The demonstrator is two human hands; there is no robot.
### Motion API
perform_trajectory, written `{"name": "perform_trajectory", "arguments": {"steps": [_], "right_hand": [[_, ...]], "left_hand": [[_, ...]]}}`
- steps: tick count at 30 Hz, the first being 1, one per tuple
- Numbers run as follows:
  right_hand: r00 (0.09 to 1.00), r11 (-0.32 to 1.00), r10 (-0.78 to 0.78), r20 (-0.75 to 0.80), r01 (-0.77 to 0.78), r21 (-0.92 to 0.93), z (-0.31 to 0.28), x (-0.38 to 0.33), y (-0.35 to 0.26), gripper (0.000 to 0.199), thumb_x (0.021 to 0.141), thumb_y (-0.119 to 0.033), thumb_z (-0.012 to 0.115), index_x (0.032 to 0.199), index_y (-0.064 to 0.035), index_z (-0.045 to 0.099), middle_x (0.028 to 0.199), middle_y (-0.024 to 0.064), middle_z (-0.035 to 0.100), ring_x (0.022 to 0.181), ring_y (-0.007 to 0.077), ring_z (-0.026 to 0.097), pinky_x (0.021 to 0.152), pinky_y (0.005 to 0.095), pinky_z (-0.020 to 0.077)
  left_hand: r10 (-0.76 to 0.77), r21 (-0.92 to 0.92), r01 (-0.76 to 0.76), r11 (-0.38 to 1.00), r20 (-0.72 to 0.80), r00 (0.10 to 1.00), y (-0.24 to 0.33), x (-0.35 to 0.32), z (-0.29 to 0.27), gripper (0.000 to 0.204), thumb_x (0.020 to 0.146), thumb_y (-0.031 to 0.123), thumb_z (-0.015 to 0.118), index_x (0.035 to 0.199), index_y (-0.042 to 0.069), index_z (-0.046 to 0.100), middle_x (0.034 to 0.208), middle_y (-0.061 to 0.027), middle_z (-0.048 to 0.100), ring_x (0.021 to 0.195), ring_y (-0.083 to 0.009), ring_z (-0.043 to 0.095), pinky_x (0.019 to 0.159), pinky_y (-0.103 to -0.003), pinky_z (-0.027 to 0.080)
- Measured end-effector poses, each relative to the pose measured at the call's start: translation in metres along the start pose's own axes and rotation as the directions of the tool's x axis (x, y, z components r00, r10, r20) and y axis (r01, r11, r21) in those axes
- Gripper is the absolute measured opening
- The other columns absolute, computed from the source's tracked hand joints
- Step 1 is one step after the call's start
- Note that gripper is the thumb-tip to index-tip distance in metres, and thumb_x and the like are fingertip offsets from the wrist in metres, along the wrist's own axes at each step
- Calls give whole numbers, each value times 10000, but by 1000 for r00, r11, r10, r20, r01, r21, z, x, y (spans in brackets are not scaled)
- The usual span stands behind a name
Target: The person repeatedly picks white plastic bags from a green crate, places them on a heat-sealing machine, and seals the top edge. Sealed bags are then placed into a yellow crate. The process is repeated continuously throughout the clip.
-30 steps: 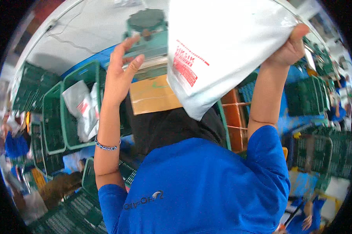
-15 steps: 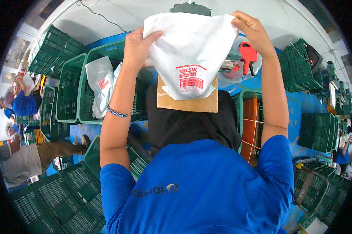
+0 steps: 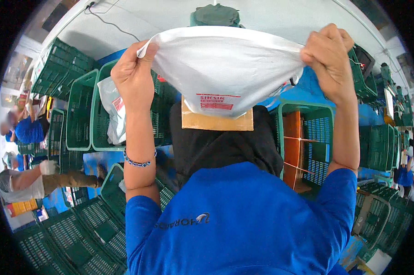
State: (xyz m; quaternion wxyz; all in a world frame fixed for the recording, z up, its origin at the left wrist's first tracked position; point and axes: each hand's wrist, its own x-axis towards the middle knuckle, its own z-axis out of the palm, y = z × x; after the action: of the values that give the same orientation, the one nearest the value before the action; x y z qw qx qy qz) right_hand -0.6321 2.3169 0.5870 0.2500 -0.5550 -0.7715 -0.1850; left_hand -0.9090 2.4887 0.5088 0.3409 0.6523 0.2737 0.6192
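A white plastic mailer bag (image 3: 225, 68) with red print hangs stretched wide between my hands. My left hand (image 3: 136, 73) is closed on its upper left corner, thumb along the edge. At the opposite corner, my right hand (image 3: 328, 57) grips the bag in a fist. The top edge is pulled nearly straight, and the printed lower end dips toward a flat piece of brown cardboard (image 3: 218, 122) at my lap. Whether anything is inside the bag does not show.
To my left stands a green crate (image 3: 97, 142) holding a white mailer bag (image 3: 117, 112). A green crate (image 3: 323, 110) with a brown-orange box (image 3: 292, 137) stands at my right. Stacked crates (image 3: 62, 68) rise far left; another person (image 3: 26, 181) is at the left edge.
My hands have moved apart, left hand to the left and right hand to the right, drawing the bag wider. The bag's top edge is lower and now covers the red tool behind it.
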Motion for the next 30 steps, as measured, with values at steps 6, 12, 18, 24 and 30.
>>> {"name": "perform_trajectory", "arguments": {"steps": [6, 12, 18, 24, 30], "right_hand": [[994, 991, 11, -107, -26, -135, 39, -9, 8, 168, 819, -224, 593, 738, -78, 569, 724, 18, 497, 802, 227, 424, 804, 372, 275], [973, 977, 108, -203, -141, -160, 41, -13, 20, 384, 674, -372, 755, 835, -84, 558, 933, 36, 552, 917, 228, 484, 874, 353, 324], [865, 202, 495, 87, -212, 956, 102, -26, -22, 613, 647, -52, 797, 1152, -102, 452, 1163, 116, 560, 1062, 198, 538, 895, 335, 447], [584, 75, 809, 70, -221, 972, 133, -50, -19, 197, 775, -5, 692, 951, -2, 603, 925, 55, 635, 860, 113, 588, 782, 250, 467], [500, -15, 863, 70, -112, 994, 137, -48, -27, 154, 870, -21, 579, 1019, 16, 576, 1015, 89, 619, 973, 154, 560, 919, 306, 409]], "left_hand": [[-145, 14, 145, 989, 111, 983, -12, 2, -4, 149, 814, 121, 694, 830, -23, 659, 686, 36, 577, 630, -35, 441, 559, -180, 352], [-249, -142, 262, 954, 108, 963, -18, 8, -5, 96, 766, 43, 711, 766, -11, 631, 682, 18, 595, 605, -33, 473, 538, -180, 356], [-285, -159, 291, 943, 58, 957, -29, 2, -7, 113, 755, -12, 685, 727, 34, 585, 661, 17, 578, 586, -32, 484, 523, -171, 367], [-245, -292, 249, 924, 53, 968, -38, 4, -11, 142, 782, 26, 674, 725, 71, 552, 637, 39, 549, 520, -3, 430, 435, -160, 306], [-240, -245, 266, 932, 131, 962, -41, -8, -6, 108, 763, 27, 696, 834, 24, 614, 760, -9, 622, 697, -79, 564, 629, -208, 442]]}}
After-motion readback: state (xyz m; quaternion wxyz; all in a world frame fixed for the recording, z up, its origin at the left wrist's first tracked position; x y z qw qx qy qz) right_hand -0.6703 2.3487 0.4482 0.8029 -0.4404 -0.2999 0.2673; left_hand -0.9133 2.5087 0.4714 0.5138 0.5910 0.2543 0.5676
